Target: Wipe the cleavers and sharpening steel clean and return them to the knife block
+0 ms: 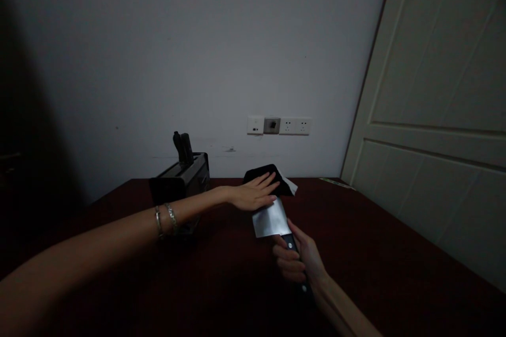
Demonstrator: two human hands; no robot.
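Observation:
My right hand (pixel 294 260) is wrapped around the dark riveted handle of a cleaver (pixel 271 219), whose broad shiny blade points away from me. The far end of the blade is hidden under my left hand (pixel 256 191). That hand lies flat, fingers stretched and slightly apart, over a black piece (pixel 259 170) with a white edge or sheet (pixel 290 185) at its right side. Whether the black piece is cloth or a cover I cannot tell. My left hand wears bracelets at the wrist.
On the left of the dark red table (pixel 237 284) stands a knife block (pixel 184 176) with dark handles sticking up. My left forearm passes in front of it. Sockets and switches (pixel 279 126) are on the wall behind, and a pale panelled door (pixel 435 116) is at right.

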